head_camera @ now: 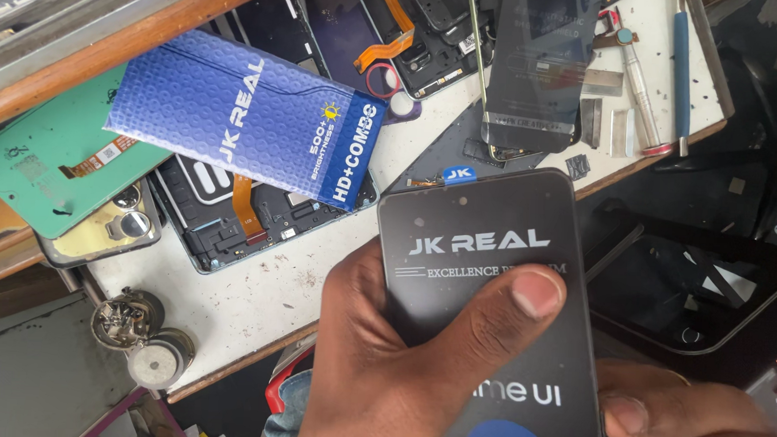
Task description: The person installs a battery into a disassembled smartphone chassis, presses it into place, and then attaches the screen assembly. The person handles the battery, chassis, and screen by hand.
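I hold a flat black glass phone display panel with a printed protective film (491, 295) upright in front of me, low in the view and just off the near edge of the worn white worktop (296, 285). My left hand (389, 369) wraps it from behind, with the thumb (508, 313) pressed across its front face, so the panel is pinched between thumb and palm. My right hand (679, 420) closes on the panel's lower right edge, fingers curled under and the thumb tip against the side.

On the worktop beyond the panel lies a blue rectangular cardboard sleeve (243, 118), tilted, resting on a dark opened phone body with an orange ribbon cable (247, 215). To its left is a green phone back cover (46, 156), and just below that a pale gold phone back with camera rings (109, 230). Further back lie another dark screen panel (538, 67), small silver metal pieces (615, 124), a slim silver screwdriver (639, 81) and a blue-handled tool (682, 57). To the right, below the worktop edge, sits a black phone frame (686, 292).
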